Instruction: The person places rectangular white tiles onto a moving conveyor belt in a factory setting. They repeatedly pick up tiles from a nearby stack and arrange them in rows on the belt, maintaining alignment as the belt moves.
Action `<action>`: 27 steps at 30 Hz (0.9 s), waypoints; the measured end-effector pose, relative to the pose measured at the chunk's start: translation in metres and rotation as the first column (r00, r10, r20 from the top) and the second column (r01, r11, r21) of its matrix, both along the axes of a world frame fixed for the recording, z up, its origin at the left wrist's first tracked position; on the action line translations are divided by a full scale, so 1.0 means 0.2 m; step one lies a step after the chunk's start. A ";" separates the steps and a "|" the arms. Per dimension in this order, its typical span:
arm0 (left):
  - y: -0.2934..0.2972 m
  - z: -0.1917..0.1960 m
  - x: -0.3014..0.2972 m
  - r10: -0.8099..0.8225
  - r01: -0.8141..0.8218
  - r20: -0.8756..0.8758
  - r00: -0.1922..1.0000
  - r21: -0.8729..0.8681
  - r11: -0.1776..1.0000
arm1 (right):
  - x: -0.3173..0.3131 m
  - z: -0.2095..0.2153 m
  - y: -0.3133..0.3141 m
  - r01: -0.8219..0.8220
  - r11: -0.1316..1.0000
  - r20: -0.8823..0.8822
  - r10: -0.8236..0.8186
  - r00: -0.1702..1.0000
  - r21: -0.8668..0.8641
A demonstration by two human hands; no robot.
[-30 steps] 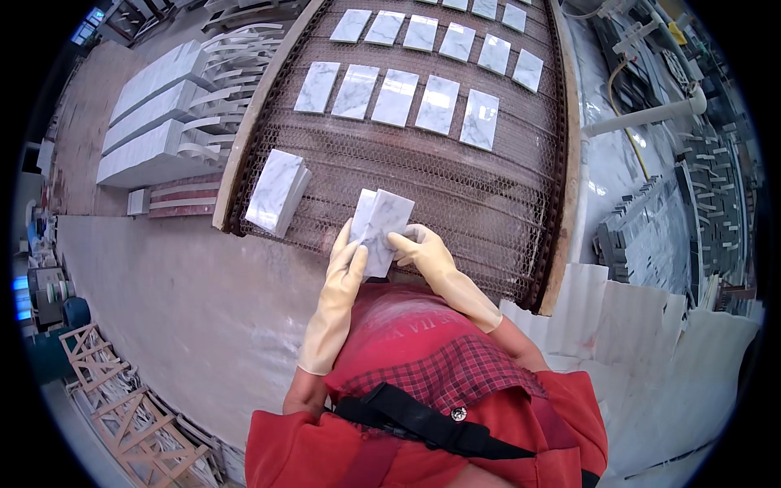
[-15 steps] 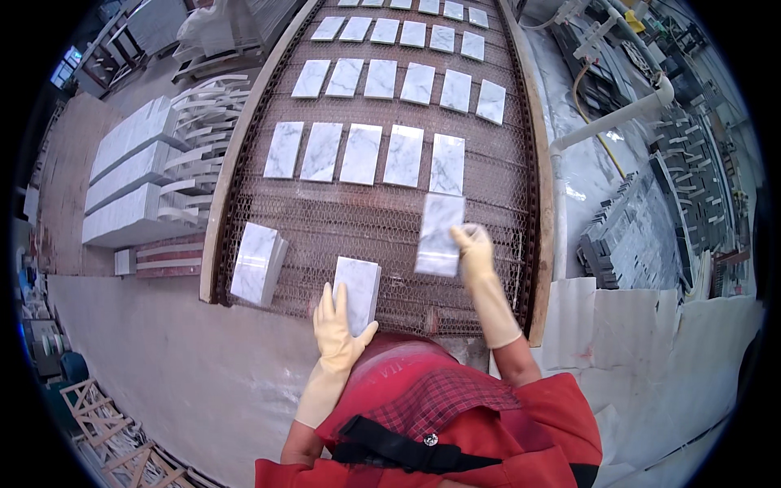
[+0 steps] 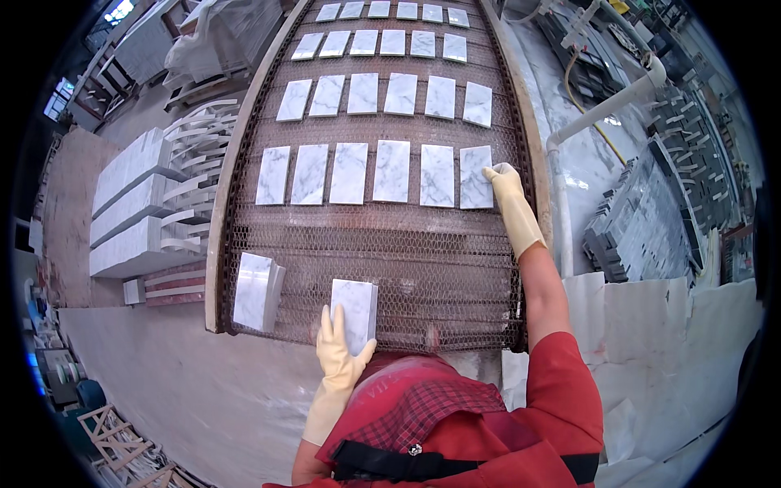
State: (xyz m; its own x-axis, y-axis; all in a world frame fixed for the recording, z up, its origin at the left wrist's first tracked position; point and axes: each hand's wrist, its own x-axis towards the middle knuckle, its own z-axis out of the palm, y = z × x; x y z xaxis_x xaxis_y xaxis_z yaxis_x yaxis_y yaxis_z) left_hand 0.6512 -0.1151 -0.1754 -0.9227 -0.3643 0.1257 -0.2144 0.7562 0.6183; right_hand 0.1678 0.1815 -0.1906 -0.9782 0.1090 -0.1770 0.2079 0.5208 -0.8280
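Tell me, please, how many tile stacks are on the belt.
2: left stack at the near-left corner of the belt; right stack against the left hand. The far end is unseen.

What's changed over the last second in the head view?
The right hand let go of the small pile of tiles and carried one marbled tile forward and right to the right end of the nearest row, now six tiles instead of five; its fingertips still touch that tile. The left hand stays on the small pile; the other stack remains at the left.
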 end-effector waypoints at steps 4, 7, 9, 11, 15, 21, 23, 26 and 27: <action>0.00 -0.03 0.00 -0.001 0.001 -0.013 1.000 -0.016 1.000 | -0.02 0.03 0.04 -0.053 0.990 0.080 0.043 0.996 0.129; 0.00 -0.03 -0.01 0.014 -0.014 0.000 1.000 -0.026 1.000 | 0.06 0.15 0.02 -0.060 0.956 0.121 0.026 0.992 0.286; 0.01 -0.02 -0.02 0.020 -0.020 0.015 1.000 -0.046 0.999 | 0.16 0.23 0.01 -0.057 0.914 0.053 0.039 0.998 0.403; 0.03 0.01 -0.02 0.034 -0.031 0.043 0.998 -0.082 0.996 | 0.26 0.32 0.00 -0.068 0.892 0.002 0.075 0.997 0.447; 0.10 0.00 0.00 0.084 -0.073 0.036 0.996 -0.237 0.969 | 0.64 0.48 -0.09 -0.167 0.959 0.065 0.156 0.986 0.230; 0.16 -0.01 -0.11 0.169 -0.142 0.063 0.984 -0.309 0.940 | 1.26 0.29 -0.13 -0.408 0.887 0.157 0.444 0.882 -0.216; 0.16 0.01 -0.16 0.223 -0.197 0.077 0.972 -0.258 0.946 | 1.43 0.30 -0.18 -0.453 0.851 0.224 0.512 0.829 -0.266; 0.14 0.07 -0.18 0.234 -0.206 0.149 0.961 -0.183 0.961 | 1.65 0.32 -0.22 -0.510 0.800 0.302 0.595 0.745 -0.316; 0.12 0.07 -0.18 0.236 -0.209 0.159 0.959 -0.167 0.963 | 1.71 0.31 -0.24 -0.514 0.782 0.319 0.617 0.719 -0.352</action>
State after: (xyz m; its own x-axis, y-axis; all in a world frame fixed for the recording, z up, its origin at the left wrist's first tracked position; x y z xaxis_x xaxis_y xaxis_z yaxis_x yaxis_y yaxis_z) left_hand 0.6146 -0.0906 -0.1607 -0.8326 -0.5526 0.0370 -0.4826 0.7567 0.4410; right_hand 0.5092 0.1341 -0.1281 -0.6772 -0.5338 -0.5064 0.2680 0.4620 -0.8454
